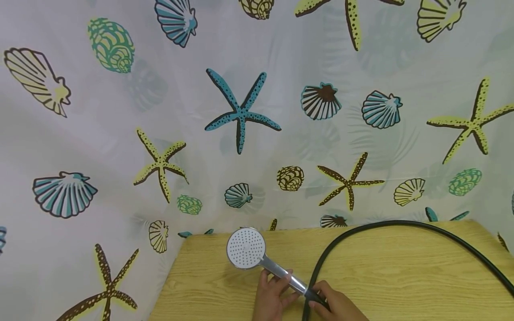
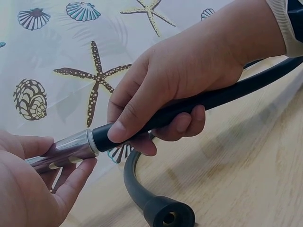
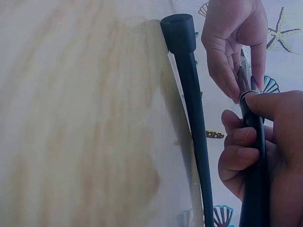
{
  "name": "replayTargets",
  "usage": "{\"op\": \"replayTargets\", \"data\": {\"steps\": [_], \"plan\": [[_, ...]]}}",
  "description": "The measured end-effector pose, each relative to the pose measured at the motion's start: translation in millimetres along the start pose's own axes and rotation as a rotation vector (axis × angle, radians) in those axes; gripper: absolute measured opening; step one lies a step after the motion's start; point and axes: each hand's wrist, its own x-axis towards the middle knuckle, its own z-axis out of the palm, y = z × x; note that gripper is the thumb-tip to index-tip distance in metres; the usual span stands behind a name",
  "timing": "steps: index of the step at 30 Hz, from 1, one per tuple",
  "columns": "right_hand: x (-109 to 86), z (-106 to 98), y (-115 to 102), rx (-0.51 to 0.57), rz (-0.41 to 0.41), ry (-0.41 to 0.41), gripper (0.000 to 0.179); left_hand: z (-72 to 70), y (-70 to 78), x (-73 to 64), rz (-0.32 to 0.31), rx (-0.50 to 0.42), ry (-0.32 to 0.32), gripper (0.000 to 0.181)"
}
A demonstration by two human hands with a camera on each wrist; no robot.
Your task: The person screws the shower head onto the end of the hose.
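A chrome shower head (image 1: 246, 248) with a round, dotted white face is held above the wooden table, its face turned up toward the head camera. My left hand (image 1: 273, 294) grips its silver handle (image 1: 277, 269) near the lower end. Around the black hose (image 2: 218, 97) curl the fingers of my right hand (image 2: 175, 71), thumb along it, close behind the joint. Handle and hose meet end to end at a light metal ring (image 2: 93, 142). The other end of the hose, a wide black hollow connector (image 2: 169, 213), lies near the table's front, seen in both wrist views.
The hose loops in a wide arc (image 1: 395, 223) across the right side of the wooden table (image 1: 401, 272). Behind and beside the table hangs a white curtain (image 1: 273, 53) printed with starfish and shells.
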Motion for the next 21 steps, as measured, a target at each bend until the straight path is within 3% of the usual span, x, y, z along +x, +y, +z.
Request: {"op": "replayTargets", "data": {"steps": [21], "plan": [[0.8, -0.2, -0.5, 0.007, 0.044, -0.069, 0.031, 1.2, 1.6, -1.3, 0.001, -0.003, -0.004, 0.069]]}}
